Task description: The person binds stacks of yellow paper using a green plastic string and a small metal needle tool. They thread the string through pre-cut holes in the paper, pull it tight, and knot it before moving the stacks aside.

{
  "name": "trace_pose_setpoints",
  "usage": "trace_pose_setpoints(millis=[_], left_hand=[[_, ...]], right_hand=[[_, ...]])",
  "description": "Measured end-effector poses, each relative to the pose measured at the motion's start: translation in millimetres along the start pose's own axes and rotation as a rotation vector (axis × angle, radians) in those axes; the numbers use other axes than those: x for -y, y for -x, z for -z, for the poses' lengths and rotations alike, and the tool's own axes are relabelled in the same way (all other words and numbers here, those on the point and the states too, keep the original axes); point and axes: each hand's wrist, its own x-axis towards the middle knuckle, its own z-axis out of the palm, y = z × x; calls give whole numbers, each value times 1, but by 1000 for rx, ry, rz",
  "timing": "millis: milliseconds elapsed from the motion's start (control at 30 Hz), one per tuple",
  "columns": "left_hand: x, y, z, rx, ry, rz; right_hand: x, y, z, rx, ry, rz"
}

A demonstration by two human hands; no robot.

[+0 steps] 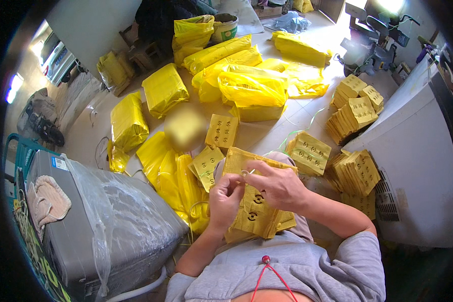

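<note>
On my lap lies a thick stack of yellow joss paper, its top sheet marked with dark coin-like patterns. My left hand rests over its left side, thumb and forefinger pinched together. From the right, my right hand reaches across the top, its fingers closed on a thin pale tie strip. The strip runs between both hands' fingertips, which partly hide it. Against my knees sit a small joss paper stack on the left and another tied paper stack on the right.
At left stands a grey appliance under clear plastic, with a pink cloth. A white appliance flanks the right beside several paper stacks. Yellow plastic-wrapped bundles and a crumpled yellow bag cover floor ahead.
</note>
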Motion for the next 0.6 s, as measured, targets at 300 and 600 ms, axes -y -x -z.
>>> trace_pose_setpoints(millis=[300, 600], left_hand=[[1, -2, -4, 99, -6, -5], [10, -3, 6, 108, 303, 115]], right_hand=[[-8, 0, -18, -227, -235, -201], [-1, -1, -10, -94, -297, -316]])
